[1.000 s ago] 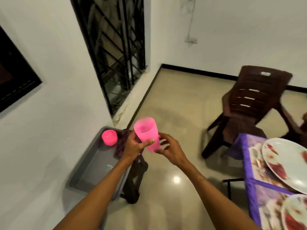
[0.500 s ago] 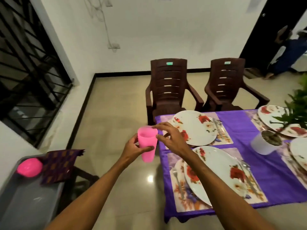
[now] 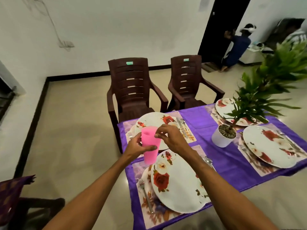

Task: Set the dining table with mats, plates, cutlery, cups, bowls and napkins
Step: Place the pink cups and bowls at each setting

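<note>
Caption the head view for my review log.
The left hand grips a pink cup, right hand pinches its rim, at the purple table.

Plates on mats, chairs behind

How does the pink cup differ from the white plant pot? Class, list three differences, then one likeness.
The pink cup is held in the air by the left hand and right hand; the white plant pot stands on the purple tablecloth. The cup is tall and narrow; the pot is squat and wide. The pot holds gravel and a green plant; the cup holds no plant. Shared: both narrow toward the base.
</note>
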The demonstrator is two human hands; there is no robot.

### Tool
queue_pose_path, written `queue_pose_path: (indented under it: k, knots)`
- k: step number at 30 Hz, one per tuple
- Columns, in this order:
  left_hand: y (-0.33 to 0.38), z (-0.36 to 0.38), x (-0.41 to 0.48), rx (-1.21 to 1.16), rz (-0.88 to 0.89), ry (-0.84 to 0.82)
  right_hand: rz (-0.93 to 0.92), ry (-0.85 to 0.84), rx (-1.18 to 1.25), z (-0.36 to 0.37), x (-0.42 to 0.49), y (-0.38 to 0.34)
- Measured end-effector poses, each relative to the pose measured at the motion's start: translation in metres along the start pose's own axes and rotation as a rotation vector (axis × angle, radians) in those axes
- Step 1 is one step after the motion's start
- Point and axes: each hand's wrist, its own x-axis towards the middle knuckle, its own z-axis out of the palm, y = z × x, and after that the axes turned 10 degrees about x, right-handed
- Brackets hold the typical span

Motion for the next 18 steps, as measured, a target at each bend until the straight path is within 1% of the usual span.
queue_pose_path:
  k: [4, 8, 11, 15, 18]
  knots:
    - [0.015, 0.018, 0.018, -0.016, -0.034, -0.042, -0.042, 0.086, -0.036, -0.018, 0.001, 0.014]
    - [0.031, 0.036, 0.03, -0.009, -0.046, -0.05, -0.079, 0.137, -0.036, -0.034, 0.002, 0.03]
    - [0.042, 0.052, 0.038, 0.011, -0.086, -0.058, -0.096, 0.163, 0.0, -0.05, 0.003, 0.047]
    - [0.059, 0.081, 0.049, 0.039, -0.151, -0.034, -0.111, 0.158, 0.047, -0.077, 0.004, 0.075]
    - [0.07, 0.11, 0.053, 0.068, -0.187, -0.013, -0.125, 0.206, 0.123, -0.108, 0.006, 0.096]
